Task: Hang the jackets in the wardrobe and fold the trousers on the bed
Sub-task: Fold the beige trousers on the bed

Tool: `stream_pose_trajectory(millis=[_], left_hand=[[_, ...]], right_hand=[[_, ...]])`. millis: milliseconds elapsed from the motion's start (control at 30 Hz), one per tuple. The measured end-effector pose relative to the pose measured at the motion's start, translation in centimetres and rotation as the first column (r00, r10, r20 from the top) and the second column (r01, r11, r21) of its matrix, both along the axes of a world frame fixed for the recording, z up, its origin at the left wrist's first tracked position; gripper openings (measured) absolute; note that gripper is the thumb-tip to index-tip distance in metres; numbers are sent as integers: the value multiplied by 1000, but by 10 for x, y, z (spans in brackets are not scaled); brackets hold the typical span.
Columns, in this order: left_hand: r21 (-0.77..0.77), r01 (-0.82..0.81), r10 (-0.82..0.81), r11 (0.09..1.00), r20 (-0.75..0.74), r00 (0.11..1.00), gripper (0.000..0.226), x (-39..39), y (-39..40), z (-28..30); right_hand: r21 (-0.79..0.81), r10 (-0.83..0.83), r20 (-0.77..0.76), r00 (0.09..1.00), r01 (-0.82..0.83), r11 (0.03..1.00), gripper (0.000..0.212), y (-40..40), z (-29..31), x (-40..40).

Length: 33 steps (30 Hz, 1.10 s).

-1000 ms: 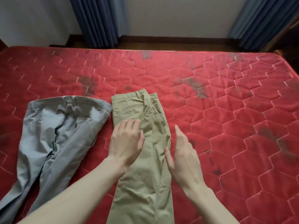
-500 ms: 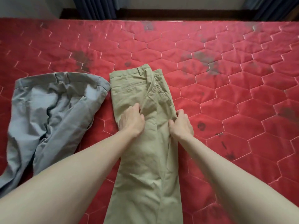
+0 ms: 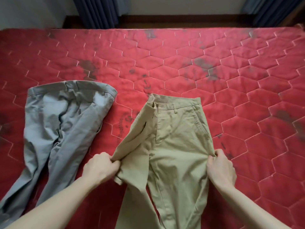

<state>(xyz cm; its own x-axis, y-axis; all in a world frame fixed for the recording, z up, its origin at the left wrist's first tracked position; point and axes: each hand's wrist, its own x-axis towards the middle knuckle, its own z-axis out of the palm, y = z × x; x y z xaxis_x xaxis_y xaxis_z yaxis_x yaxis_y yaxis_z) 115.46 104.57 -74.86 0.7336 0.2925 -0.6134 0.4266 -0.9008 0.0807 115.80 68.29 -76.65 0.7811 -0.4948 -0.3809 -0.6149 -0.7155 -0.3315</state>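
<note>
Where the red quilted mattress (image 3: 214,66), stitched in hexagons and blotched with dark stains, meets a pale wall hung with blue curtains (image 3: 97,12), two pairs of trousers lie on the bed. The khaki cotton trousers (image 3: 173,146) are held at each side, left hand (image 3: 100,167) and right hand (image 3: 221,167), fingers clamped on bunched fabric. The rumpled grey trousers (image 3: 66,123) lie just left.

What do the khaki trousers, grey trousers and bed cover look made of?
Khaki trousers: likely cotton twill, matte; crisp creases, stitched pocket edges. Grey trousers: similar woven cloth, matte, softer rumpling; exact fibre unclear. Bed cover: red quilted fabric with a slight sheen, hexagon stitching, dark blotches.
</note>
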Motion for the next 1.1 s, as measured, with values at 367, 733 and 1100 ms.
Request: stream_pose_trajectory(millis=[367,733,1100], left_hand=[[-199,280,-119,939,576,809,85,81,-63,21],[-424,-87,314,901,503,805,39,101,-84,52],[-523,-110,464,845,615,637,12,17,-62,167]], right_hand=[[369,-16,189,982,-56,928,66,13,-4,116],[426,14,300,954,-147,893,22,25,16,151],[469,-12,545,838,-293,833,14,31,169,15]])
